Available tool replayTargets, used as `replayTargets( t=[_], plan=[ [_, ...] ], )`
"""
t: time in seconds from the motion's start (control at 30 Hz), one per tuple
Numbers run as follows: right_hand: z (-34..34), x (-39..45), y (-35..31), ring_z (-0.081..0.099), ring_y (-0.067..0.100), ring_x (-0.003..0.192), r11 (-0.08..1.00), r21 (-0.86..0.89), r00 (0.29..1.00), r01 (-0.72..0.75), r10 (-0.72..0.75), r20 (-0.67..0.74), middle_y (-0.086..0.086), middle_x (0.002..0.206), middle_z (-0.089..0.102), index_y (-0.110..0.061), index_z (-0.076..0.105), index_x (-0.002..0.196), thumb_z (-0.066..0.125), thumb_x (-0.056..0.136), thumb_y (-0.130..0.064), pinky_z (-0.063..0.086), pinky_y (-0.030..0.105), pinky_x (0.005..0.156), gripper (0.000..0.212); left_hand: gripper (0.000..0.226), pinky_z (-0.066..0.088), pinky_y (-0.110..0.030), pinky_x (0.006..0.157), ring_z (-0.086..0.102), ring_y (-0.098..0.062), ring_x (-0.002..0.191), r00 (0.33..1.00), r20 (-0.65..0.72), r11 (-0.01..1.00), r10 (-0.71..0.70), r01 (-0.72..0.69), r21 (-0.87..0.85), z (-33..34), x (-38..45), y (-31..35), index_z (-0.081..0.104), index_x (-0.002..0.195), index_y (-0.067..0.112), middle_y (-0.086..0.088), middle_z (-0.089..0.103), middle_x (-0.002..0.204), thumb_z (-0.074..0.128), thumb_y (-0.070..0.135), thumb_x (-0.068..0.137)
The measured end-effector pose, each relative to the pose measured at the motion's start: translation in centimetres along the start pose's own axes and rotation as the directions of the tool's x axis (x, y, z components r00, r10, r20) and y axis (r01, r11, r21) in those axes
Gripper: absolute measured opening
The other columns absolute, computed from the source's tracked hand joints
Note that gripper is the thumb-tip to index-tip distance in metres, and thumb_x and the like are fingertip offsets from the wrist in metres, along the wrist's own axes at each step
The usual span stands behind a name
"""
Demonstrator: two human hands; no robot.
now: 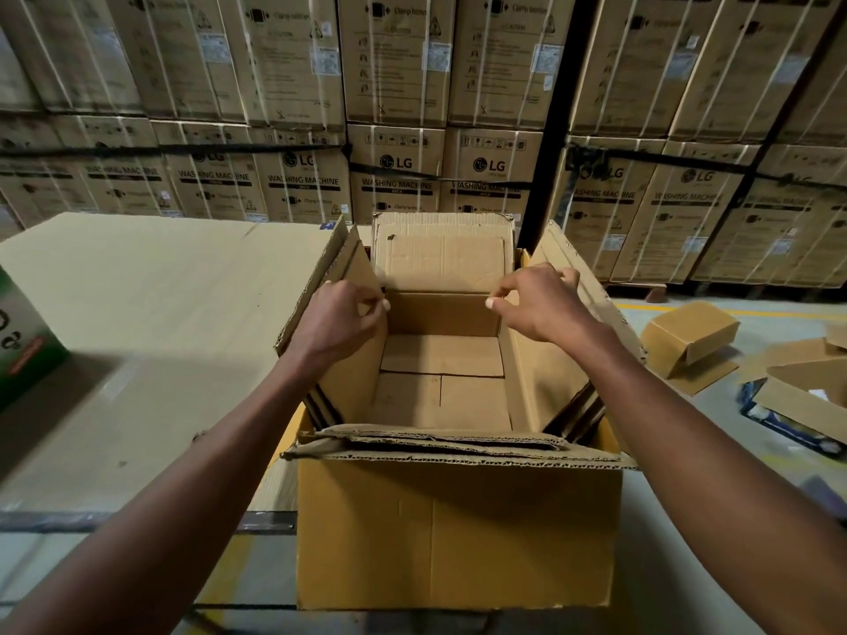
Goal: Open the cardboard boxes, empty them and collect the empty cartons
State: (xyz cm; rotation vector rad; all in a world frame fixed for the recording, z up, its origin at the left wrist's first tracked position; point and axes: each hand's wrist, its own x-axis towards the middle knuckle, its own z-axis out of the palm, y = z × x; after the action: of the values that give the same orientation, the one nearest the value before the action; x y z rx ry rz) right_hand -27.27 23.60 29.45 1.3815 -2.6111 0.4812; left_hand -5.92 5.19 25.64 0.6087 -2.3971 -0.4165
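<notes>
Carton stands open; both hands pinch its side flaps.

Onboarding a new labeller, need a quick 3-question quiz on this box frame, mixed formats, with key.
1. True or false: the large open brown cardboard box in front of the person holds products.
2. What does the left hand grip? A) the box's left side flap B) the green printed carton at the left edge C) nothing
3. Fill in: the small opened cardboard carton lies on the floor to the person's ____.

Key: 1. False; only bare cardboard shows inside. 2. A; meanwhile the right hand grips the right side flap. 3. right.
</notes>
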Motion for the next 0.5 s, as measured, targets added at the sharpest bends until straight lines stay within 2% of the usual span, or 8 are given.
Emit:
replayTargets(
  t=[0.17, 0.23, 0.3, 0.37, 0.47, 0.5],
  plan=[
    [-1.8, -1.7, -4.3, 0.051, 0.025, 0.134, 0.978, 0.206, 0.999, 0.029, -0.024, -0.026, -0.002, 0.136, 0.067, -0.028, 0.074, 0.115, 0.064, 0.099, -0.045, 0.03, 0.044, 0.109, 0.026, 0.027, 0.054, -0.021, 0.076, 0.068, -0.007, 0.09, 0.99, -0.101, 0.986, -0.103, 0.088, -0.138, -2.6, -2.9, 1.1, 0.078, 0.112, 0.01, 0.001, 0.077, 0.106, 0.064, 0.029, 0.099],
    [-2.0, -2.7, -6.6, 0.056, 0.023, 0.131, 0.947, 0.318, 0.998, 0.04, -0.026, -0.049, -0.001, 0.135, 0.068, -0.026, 0.076, 0.115, 0.067, 0.098, -0.043, 0.041, 0.043, 0.108, 0.026, 0.025, 0.049, -0.013, 0.072, 0.068, -0.008, 0.091, 0.981, -0.138, 0.977, -0.138, 0.112, -0.182, -4.2, -4.2, 0.8, 0.079, 0.11, 0.011, 0.008, 0.073, 0.102, 0.066, 0.028, 0.098],
    [-1.7, -3.7, -9.4, 0.064, 0.017, 0.118, 0.898, 0.434, 0.997, 0.072, -0.048, -0.066, -0.002, 0.125, 0.072, -0.025, 0.078, 0.11, 0.069, 0.097, -0.04, 0.052, 0.039, 0.099, 0.023, 0.023, 0.043, -0.004, 0.07, 0.068, -0.006, 0.093, 0.971, -0.175, 0.971, -0.161, 0.124, -0.206, -6.1, -5.9, -0.2, 0.08, 0.107, 0.011, 0.009, 0.072, 0.101, 0.066, 0.027, 0.097],
    [-0.8, -4.5, -12.8, 0.067, 0.006, 0.1, 0.841, 0.525, 0.991, 0.129, -0.101, -0.083, -0.008, 0.109, 0.075, -0.025, 0.079, 0.105, 0.07, 0.097, -0.037, 0.057, 0.033, 0.089, 0.018, 0.023, 0.039, 0.001, 0.075, 0.064, -0.001, 0.098, 0.961, -0.2, 0.964, -0.189, 0.144, -0.222, -8.3, -7.9, -2.0, 0.08, 0.108, 0.011, 0.009, 0.071, 0.104, 0.066, 0.027, 0.097],
    [1.1, -6.0, -19.0, 0.065, -0.007, 0.085, 0.755, 0.625, 0.979, 0.198, -0.18, -0.093, -0.018, 0.095, 0.072, -0.025, 0.079, 0.106, 0.069, 0.098, -0.035, 0.05, 0.011, 0.072, 0.016, 0.024, 0.038, 0.001, 0.08, 0.062, 0.008, 0.093, 0.948, -0.202, 0.951, -0.247, 0.196, -0.24, -11.6, -11.6, -5.7, 0.082, 0.104, 0.014, 0.011, 0.071, 0.103, 0.065, 0.03, 0.099],
    [1.9, -6.3, -21.2, 0.066, -0.008, 0.083, 0.723, 0.657, 0.975, 0.214, -0.204, -0.093, -0.019, 0.093, 0.072, -0.026, 0.079, 0.106, 0.069, 0.098, -0.035, 0.048, 0.008, 0.068, 0.015, 0.023, 0.039, 0.0, 0.08, 0.061, 0.011, 0.091, 0.94, -0.199, 0.942, -0.276, 0.224, -0.249, -12.7, -12.9, -7.2, 0.082, 0.103, 0.016, 0.013, 0.071, 0.102, 0.064, 0.031, 0.099]
  ],
)
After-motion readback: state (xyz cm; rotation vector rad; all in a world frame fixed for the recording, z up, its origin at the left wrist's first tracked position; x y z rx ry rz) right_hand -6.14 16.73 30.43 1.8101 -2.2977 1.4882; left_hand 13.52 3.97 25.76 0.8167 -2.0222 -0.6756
